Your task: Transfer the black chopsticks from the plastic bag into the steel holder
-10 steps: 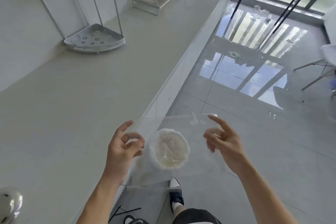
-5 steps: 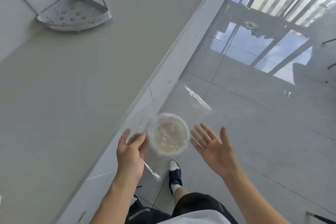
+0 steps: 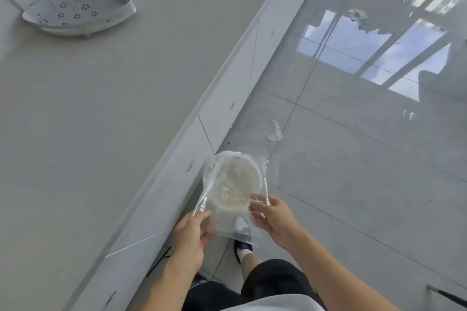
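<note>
A clear plastic bag [image 3: 264,174] hangs in the air beside the counter edge, over the floor. Inside it lies a round white dish-like thing [image 3: 237,182]. My left hand [image 3: 192,237] pinches the bag's near left corner. My right hand [image 3: 275,219] grips its near right side. Two thin black sticks [image 3: 159,260], possibly chopsticks, lie on the floor by the cabinet base, below my left wrist. I see no chopsticks in the bag. No steel holder is in view.
A long grey countertop [image 3: 88,108] fills the left, with a perforated metal corner rack [image 3: 75,7] at its far end. Glossy floor tiles [image 3: 353,159] lie to the right, with a white smear [image 3: 275,134]. My foot in a dark shoe [image 3: 242,250] is below the bag.
Half a second ago my right hand was open beside the loose bag; now both hands hold its near end. The view has tilted down and nearer the cabinets.
</note>
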